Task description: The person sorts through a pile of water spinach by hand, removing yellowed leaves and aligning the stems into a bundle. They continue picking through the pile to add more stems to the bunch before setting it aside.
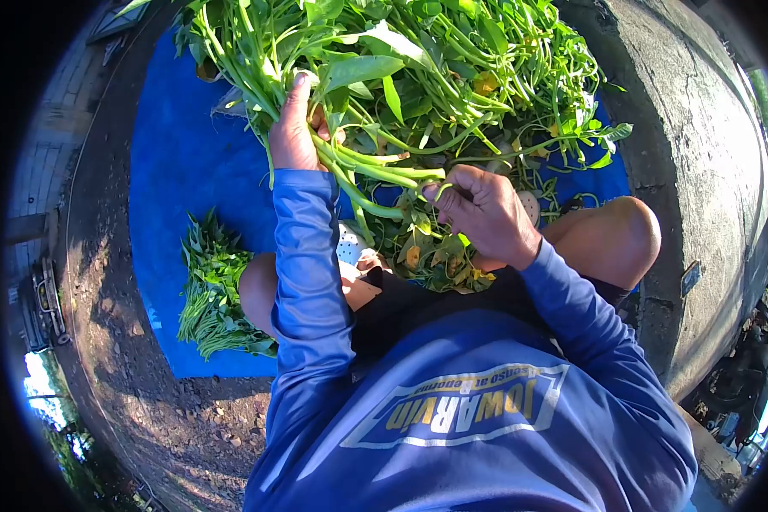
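Observation:
A bunch of long green stems (375, 171) with broad leaves is gripped in my left hand (301, 128), its thumb lying along the stems and its fingers wrapped round them. The cut ends point right, towards my right hand (484, 209). That hand is closed, thumb against fingers, at the stem ends, with a thin green piece at its fingertips. Beyond both hands lies a large heap of leafy stems (486, 68). Loose leaves, some yellow, lie below the stem ends (435, 256).
A blue tarp (188, 162) covers the ground. A smaller pile of greens (218, 294) lies on it beside my left knee. Bare soil (179, 418) borders the tarp, and a concrete ledge (700, 128) runs along the right. My bent knees are close below my hands.

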Demonstrator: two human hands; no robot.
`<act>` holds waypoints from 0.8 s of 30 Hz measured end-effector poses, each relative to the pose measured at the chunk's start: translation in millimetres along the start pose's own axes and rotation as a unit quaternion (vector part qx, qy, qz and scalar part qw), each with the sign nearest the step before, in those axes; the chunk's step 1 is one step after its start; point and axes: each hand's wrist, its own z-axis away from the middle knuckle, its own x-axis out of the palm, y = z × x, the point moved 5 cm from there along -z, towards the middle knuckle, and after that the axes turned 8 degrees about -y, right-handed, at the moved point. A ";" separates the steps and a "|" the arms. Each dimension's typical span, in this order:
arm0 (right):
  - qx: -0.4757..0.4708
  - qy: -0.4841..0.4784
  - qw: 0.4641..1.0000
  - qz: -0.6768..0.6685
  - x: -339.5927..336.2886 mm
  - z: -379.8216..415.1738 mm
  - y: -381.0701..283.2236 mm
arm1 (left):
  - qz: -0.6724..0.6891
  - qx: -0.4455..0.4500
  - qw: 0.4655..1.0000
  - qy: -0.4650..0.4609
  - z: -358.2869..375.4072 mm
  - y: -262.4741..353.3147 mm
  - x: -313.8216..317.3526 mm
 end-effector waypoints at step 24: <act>-0.036 0.092 0.980 0.174 -101.3 -181.5 0.1 | -0.081 -0.040 0.988 0.125 10.1 25.7 -34.0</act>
